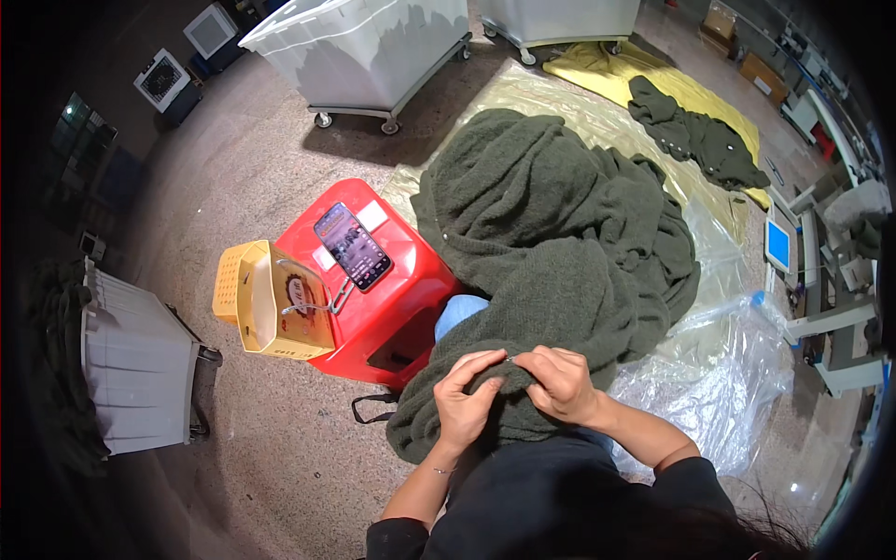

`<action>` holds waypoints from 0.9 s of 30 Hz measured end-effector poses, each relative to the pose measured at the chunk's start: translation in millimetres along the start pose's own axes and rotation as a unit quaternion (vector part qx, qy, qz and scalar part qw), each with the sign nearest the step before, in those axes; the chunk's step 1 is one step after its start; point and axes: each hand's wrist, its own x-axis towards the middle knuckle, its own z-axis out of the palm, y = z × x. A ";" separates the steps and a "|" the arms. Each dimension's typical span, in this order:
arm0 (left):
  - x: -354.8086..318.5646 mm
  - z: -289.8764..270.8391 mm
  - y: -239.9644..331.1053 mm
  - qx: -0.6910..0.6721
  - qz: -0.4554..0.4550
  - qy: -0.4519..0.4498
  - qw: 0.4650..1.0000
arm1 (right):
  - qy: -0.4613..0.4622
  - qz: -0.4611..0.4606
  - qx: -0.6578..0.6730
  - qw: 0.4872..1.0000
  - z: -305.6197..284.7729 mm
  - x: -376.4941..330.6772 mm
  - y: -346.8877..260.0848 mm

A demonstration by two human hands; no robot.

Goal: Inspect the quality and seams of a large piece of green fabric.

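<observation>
A large dark green knit garment (551, 289) lies over my lap and spreads away from me in a heap. My left hand (464, 399) pinches the near part of the knit between thumb and fingers. Close beside it, my right hand (563, 385) is closed on the same cloth, with the fingertips almost meeting the left ones. Between the fingertips sits a small shiny bit (510, 359), too small to make out. Folds of cloth and the fingers hide what lies beneath.
On my left stands a red plastic stool (411, 280) bearing a phone (353, 245) with its screen lit; a yellow basket (252, 299) hangs at its side. Wheeled grey bins (364, 65) stand ahead, another white bin (140, 373) far left. Clear plastic sheeting (719, 401) lies right.
</observation>
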 end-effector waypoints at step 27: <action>13.0 -23.3 -12.5 -0.163 -0.229 -0.073 0.957 | -0.179 0.124 0.122 0.968 -17.1 20.2 20.3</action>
